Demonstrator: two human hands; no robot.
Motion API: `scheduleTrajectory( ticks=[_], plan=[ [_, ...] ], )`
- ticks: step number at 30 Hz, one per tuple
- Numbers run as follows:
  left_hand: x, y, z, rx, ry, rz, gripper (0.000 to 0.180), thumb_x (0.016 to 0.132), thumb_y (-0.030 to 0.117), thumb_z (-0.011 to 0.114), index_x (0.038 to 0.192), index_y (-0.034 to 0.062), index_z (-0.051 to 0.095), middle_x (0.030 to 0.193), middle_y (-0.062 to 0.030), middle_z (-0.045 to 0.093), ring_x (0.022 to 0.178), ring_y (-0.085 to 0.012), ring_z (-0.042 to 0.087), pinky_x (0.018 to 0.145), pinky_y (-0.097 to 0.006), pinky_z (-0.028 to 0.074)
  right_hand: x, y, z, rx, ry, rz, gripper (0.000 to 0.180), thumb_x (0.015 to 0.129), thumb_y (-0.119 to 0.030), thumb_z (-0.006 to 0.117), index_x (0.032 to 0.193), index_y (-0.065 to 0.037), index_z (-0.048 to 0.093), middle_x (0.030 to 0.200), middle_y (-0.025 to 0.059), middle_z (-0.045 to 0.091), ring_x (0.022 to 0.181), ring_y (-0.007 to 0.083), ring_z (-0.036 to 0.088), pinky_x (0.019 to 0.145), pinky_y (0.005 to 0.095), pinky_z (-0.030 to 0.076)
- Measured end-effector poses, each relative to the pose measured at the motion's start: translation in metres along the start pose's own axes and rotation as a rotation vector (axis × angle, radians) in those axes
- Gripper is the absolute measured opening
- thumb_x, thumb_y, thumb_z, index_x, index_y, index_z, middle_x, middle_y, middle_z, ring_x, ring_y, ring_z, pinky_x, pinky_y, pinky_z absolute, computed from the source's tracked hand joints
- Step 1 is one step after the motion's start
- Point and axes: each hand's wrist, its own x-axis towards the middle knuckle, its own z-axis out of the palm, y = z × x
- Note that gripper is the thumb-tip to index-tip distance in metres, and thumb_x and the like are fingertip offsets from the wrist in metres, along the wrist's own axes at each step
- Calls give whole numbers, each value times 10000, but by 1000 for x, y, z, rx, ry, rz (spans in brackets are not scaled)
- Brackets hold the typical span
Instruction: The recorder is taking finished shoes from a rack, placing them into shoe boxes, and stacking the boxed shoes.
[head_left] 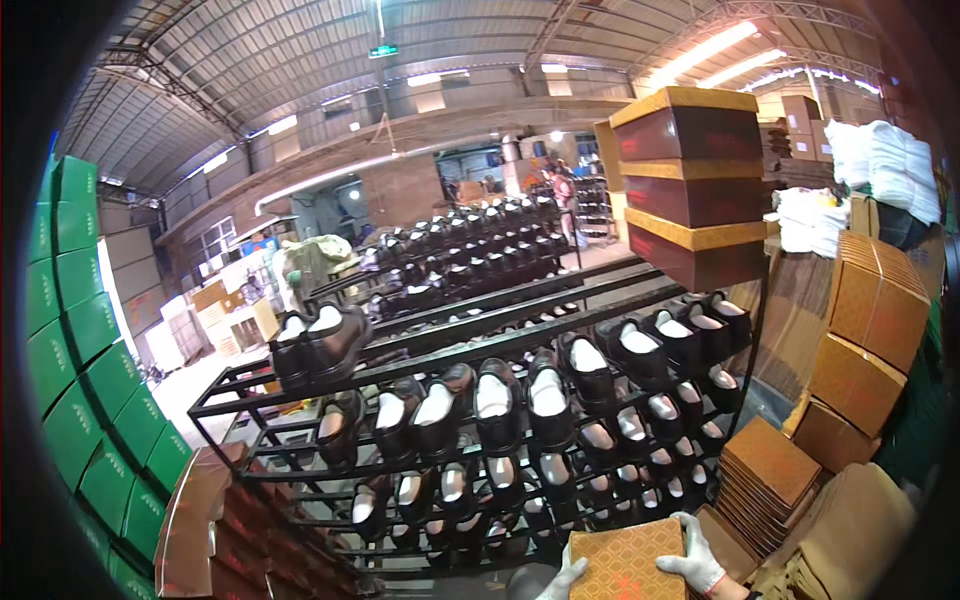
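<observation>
A shoe box (627, 562) with a gold patterned top and a red mark is at the lower edge, between my two white-gloved hands. My left hand (566, 580) presses against its left side; only part of this hand shows. My right hand (697, 562) grips the opposite side, its thumb lying over the top. Just ahead stands a black metal rack (215, 405) with tiers of black shoes (493, 405) that have pale insoles. A pair of black shoes (325, 340) sits on the top tier at the left.
Dark brown boxes with gold lids (690, 190) are stacked on the rack's right end. Gold flat cartons (765, 465) and bundled boxes (875, 300) pile up at right. Green boxes (75, 340) and brown boxes (195, 510) line the left. Farther back, a person (562, 195) stands near more racks.
</observation>
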Motion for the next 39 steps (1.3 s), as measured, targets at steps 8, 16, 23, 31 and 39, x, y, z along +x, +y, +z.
scheduleTrajectory(
  ticks=[8,16,23,31,39],
  plan=[
    [51,12,-7,-121,74,-80,659,1018,266,831,1576,76,536,1493,-108,650,1410,-256,597,1185,-442,513,-37,66,-25,188,25,148,1043,866,-190,838,1741,-65,285,1610,169,518,1466,284,532,1244,465,452],
    [65,12,-4,-159,142,-70,551,1022,242,822,1492,80,586,1425,-87,677,1336,-251,635,1144,-426,541,-100,98,-31,402,9,298,1019,914,-137,792,1779,-89,254,1674,161,486,1521,275,489,1256,448,443],
    [27,8,28,-61,82,-44,816,951,193,874,1652,85,470,1570,-107,612,1432,-269,591,1193,-435,511,-78,-14,-18,603,42,408,1004,956,-91,752,1811,-110,227,1730,155,457,1568,268,451,1266,434,435],
    [-49,39,78,50,-112,-119,1031,904,184,910,1762,92,346,1679,-121,538,1514,-278,536,1238,-442,475,-126,-2,-30,440,185,297,984,940,-52,753,1789,-70,255,1673,140,517,1520,266,505,1237,408,464],
    [113,373,315,899,-361,969,947,874,248,834,1690,9,417,1587,-164,579,1531,-292,488,1264,-479,419,149,-324,-172,365,-103,-798,407,1119,-250,542,1425,-12,664,1264,84,738,1144,192,716,978,326,594]
  ],
)
